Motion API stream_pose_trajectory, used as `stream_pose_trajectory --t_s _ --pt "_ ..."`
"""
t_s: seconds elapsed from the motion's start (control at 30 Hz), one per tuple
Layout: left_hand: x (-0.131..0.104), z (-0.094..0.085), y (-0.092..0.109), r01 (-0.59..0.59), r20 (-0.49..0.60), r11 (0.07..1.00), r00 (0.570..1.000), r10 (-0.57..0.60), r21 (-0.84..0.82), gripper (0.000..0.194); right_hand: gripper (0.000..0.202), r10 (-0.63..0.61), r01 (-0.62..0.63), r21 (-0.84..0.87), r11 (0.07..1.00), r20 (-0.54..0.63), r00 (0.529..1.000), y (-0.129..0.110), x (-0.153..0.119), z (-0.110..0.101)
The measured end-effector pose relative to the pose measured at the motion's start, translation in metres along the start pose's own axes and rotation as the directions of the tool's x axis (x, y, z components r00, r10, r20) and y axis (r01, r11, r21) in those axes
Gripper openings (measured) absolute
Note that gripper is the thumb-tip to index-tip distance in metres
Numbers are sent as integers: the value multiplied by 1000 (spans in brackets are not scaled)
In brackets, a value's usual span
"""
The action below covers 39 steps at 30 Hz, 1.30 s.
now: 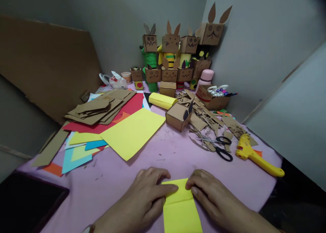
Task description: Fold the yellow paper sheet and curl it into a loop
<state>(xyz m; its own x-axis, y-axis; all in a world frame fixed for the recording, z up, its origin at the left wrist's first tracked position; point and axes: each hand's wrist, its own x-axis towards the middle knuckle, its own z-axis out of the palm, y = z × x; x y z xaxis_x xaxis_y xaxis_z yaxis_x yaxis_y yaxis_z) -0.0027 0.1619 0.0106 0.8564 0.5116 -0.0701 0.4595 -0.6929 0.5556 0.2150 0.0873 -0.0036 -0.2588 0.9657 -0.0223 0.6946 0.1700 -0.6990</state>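
A small yellow paper strip (182,214) lies at the bottom centre, creased across near its far end. My left hand (150,195) rests at its left edge, thumb lying over the folded part. At the far right corner, my right hand (210,192) pinches the paper between thumb and fingers. Beyond my hands are a large yellow sheet (133,133), a rolled yellow tube (163,100) and a cardboard box with dark ears (178,116). Black-handled scissors (216,146) lie to the right, near a yellow glue gun (258,158).
Cardboard pieces (102,105) and coloured papers are stacked at the left. Cardboard animal figures (170,43) stand at the back, beside a pink bottle (206,76) and a box of pens and scissors (216,102). Cardboard scraps (203,112) lie right of centre; a dark flat object (30,200) is lower left.
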Motion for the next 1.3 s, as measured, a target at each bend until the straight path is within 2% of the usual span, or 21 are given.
stream_pose_trajectory --t_s 0.27,0.43,0.8,1.1,1.3 --pt "-2 -4 2 25 22 998 999 -24 -51 39 22 11 -13 39 999 38 999 0 -2 -2" --pt "-2 0 0 33 -8 997 999 -34 -69 38 26 3 -9 73 997 78 997 -1 -4 -5" --pt "2 5 -1 71 -35 996 997 -73 -52 31 25 -47 39 108 993 77 996 2 -11 -6" --pt "0 5 1 62 -52 998 997 -64 -33 29 29 -127 139 -111 984 113 985 3 -14 -2" --pt "1 4 2 36 -64 999 997 -35 6 32 34 -200 244 -354 903 156 967 2 -20 0"
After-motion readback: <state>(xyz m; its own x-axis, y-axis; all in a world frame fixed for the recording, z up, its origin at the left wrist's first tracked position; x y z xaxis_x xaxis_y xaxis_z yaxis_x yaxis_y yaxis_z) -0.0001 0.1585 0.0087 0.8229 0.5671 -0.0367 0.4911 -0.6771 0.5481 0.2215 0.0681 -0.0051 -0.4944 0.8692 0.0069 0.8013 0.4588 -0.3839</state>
